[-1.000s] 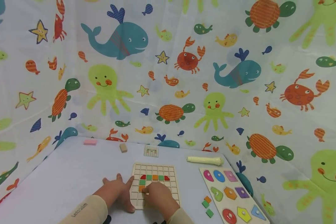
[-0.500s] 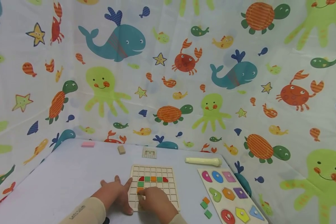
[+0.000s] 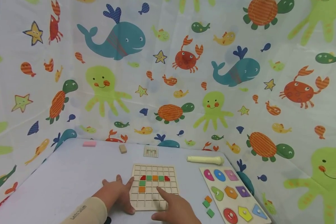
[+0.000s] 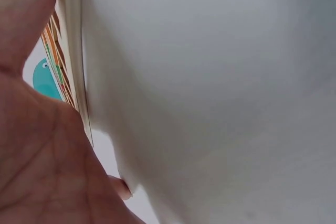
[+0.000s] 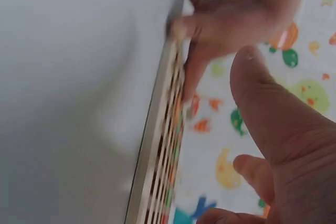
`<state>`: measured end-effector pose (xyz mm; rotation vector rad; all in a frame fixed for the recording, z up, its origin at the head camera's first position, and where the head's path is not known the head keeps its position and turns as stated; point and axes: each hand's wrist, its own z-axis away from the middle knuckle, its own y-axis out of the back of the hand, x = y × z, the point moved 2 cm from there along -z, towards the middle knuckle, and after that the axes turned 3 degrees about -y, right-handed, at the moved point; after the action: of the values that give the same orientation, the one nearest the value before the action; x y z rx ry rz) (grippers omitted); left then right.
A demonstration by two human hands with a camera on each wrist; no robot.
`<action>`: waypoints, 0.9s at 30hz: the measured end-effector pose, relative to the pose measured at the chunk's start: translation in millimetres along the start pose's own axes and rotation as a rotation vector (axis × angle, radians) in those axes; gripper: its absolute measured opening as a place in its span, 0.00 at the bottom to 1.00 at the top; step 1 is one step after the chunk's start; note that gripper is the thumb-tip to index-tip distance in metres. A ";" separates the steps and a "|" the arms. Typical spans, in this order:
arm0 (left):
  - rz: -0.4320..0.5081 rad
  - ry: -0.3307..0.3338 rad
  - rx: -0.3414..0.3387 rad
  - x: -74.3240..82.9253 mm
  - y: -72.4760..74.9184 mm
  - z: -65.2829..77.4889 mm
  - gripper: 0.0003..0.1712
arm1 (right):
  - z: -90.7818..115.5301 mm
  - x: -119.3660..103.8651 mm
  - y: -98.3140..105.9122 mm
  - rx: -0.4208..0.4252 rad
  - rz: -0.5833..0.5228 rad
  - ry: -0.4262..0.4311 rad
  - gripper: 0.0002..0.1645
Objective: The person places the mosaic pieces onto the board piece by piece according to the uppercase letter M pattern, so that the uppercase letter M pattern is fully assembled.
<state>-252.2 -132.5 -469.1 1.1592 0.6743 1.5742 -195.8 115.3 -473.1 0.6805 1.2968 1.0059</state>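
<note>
A wooden grid board [image 3: 170,169] lies on the white table. Red, green and orange tiles sit in its cells: a row across, with a green tile [image 3: 142,183] and an orange tile [image 3: 142,189] running down the left side. At the board's left edge my left hand [image 3: 118,193] rests with fingers spread; the left wrist view has its palm [image 4: 47,156] beside the board's edge [image 4: 76,51]. My right hand [image 3: 179,209] hovers over the lower right of the board, index finger extended, holding nothing visible. In the right wrist view its thumb [image 5: 262,108] is apart from the board.
Loose tiles, one orange [image 3: 208,199] and two green, lie right of the board beside a shape puzzle [image 3: 222,205]. Behind stand a pale yellow microphone-shaped toy [image 3: 204,160], a small card [image 3: 151,151], a wooden block [image 3: 123,149] and a pink block [image 3: 89,143].
My right hand has drawn back right and down from the lower orange tile, which now shows fully in its cell. Its fingers have spread. The left hand keeps its place at the board.
</note>
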 end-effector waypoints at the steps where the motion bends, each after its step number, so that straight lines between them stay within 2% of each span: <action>1: -0.001 0.001 0.000 0.2 -0.3 -1.3 0.78 | 2.5 11.6 6.2 -0.003 0.004 -0.019 0.59; 4: 0.002 0.005 -0.002 -0.8 -1.1 -5.4 0.79 | 8.7 48.2 26.2 -0.005 0.034 -0.065 0.62; 7: 0.006 0.009 -0.008 -2.1 -1.7 -7.6 0.80 | 12.5 86.2 44.3 0.007 0.110 -0.094 0.61; 10: 0.008 0.007 -0.017 -1.9 -2.6 -9.8 0.80 | 15.9 120.9 60.6 0.017 0.208 -0.109 0.58; 13: 0.007 0.007 -0.026 -0.9 -3.2 -10.3 0.80 | 19.9 147.5 74.0 -0.003 0.259 -0.137 0.53; 19: 0.012 0.007 -0.026 -1.4 -3.9 -10.0 0.79 | 26.2 175.6 88.9 -0.071 0.202 -0.245 0.35; 25: 0.017 0.007 -0.022 -0.5 -2.9 -8.6 0.79 | 24.7 183.3 89.8 -0.086 0.213 -0.202 0.25; 27: 0.018 0.006 -0.024 0.1 -2.7 -7.9 0.79 | 21.2 182.1 89.7 -0.075 0.232 -0.159 0.21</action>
<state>-258.3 -130.6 -474.4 1.1457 0.6488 1.5978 -199.8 319.3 -473.5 0.8495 1.0526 1.1572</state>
